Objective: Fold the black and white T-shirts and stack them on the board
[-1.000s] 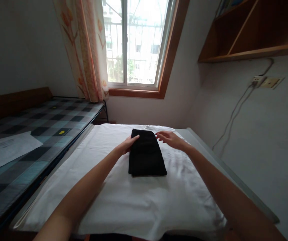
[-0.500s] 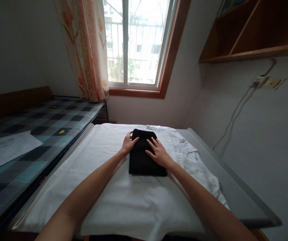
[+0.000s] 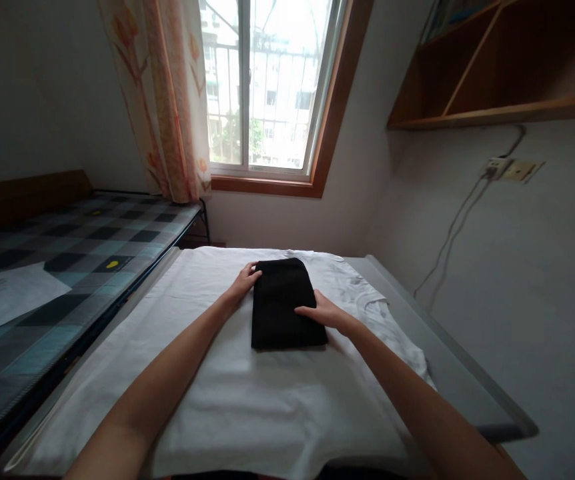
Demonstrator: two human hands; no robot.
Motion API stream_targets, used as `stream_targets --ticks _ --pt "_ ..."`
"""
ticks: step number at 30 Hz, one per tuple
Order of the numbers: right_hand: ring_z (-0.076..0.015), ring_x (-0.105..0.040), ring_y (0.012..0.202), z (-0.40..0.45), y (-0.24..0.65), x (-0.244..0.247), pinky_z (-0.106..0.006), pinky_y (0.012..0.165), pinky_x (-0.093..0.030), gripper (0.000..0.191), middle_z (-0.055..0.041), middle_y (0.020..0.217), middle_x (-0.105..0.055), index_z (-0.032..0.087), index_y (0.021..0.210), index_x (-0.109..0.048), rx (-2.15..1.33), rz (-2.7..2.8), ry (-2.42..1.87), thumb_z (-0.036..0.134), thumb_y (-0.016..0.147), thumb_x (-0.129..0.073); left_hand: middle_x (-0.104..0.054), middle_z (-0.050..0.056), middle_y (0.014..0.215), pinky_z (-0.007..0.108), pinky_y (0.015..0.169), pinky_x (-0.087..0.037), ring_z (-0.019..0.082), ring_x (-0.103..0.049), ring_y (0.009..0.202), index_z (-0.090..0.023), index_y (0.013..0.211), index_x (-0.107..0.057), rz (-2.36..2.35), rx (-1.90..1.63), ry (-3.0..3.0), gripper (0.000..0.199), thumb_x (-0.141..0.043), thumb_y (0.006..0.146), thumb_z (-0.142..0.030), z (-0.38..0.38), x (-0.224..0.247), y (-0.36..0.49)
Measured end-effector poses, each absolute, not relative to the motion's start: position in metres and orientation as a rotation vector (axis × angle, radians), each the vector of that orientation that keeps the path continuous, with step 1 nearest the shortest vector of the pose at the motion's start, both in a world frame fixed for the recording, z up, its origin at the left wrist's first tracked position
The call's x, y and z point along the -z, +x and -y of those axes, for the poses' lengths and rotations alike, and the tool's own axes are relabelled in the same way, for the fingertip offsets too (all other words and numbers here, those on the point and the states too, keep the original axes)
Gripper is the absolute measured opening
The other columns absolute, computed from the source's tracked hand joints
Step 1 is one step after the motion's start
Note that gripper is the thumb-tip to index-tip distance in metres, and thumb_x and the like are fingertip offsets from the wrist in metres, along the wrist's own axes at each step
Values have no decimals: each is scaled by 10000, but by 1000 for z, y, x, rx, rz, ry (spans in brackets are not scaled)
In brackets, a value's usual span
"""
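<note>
Single head-worn camera: faces forward and down, near folded black rectangular fabric (image 3: 282, 303), toward brown-framed glass window (image 3: 245, 93); overexposed exterior, apparently pale buildings (image 3: 287, 110).

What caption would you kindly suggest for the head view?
Left hand and right hand touch opposite edges of folded black cloth on white fabric.

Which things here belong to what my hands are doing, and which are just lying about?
Probably in use: black folded cloth, left hand and right hand at its side edges; white cloth spread beneath it.

Just about: paper on the checked mattress; curtain; wall shelf.
</note>
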State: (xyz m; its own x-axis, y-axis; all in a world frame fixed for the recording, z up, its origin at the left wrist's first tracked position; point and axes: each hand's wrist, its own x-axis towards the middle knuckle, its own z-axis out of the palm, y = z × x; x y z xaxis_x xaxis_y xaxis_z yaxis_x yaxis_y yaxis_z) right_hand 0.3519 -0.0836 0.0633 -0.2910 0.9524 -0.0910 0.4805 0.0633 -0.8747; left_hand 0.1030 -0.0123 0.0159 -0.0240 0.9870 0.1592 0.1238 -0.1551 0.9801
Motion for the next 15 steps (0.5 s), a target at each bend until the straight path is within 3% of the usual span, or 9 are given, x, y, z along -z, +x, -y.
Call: stream_targets --ticks 4,7,11,15 --pt "-219 -669 830 76 366 -93 -311 685 -547 666 -45 940 -713 195 1219 -553 -1314 1756 -1450 311 611 -799 -677 33 833 287 709 -489 180 -647 788 -160 1017 -555 -1160 -1246 1378 479 -738 666 -429 20 -38 82" --pt "-206 -665 768 46 389 -111 -301 661 -532 605 -39 897 -709 200 1188 -595 -1070 1834 -1510 338 632 -791 -648 -1 699 269 632 -466 157 -630 662 -170 924 -541 -1122 -899 1486 474 -796 608 -415 32 -59 71" --pt "-241 -646 914 16 404 -104 -340 784 -493 403 -85 1049 -697 201 1104 -658 -369 2089 -1880 375 744 -710 -630 -13 620 299 580 -472 180 -618 569 -178 1041 -508 -1208 -415 1587 514 -766 645 -381 45 -79 81" --pt "-302 -558 1130 20 388 -77 -438 948 -405 448 -129 1194 -643 217 1162 -655 58 2255 -1898 524 850 -560 -652 15 745 317 651 -480 215 -634 715 -194 1121 -543 -1555 -452 2006 491 -716 684 -335 55 -90 101"
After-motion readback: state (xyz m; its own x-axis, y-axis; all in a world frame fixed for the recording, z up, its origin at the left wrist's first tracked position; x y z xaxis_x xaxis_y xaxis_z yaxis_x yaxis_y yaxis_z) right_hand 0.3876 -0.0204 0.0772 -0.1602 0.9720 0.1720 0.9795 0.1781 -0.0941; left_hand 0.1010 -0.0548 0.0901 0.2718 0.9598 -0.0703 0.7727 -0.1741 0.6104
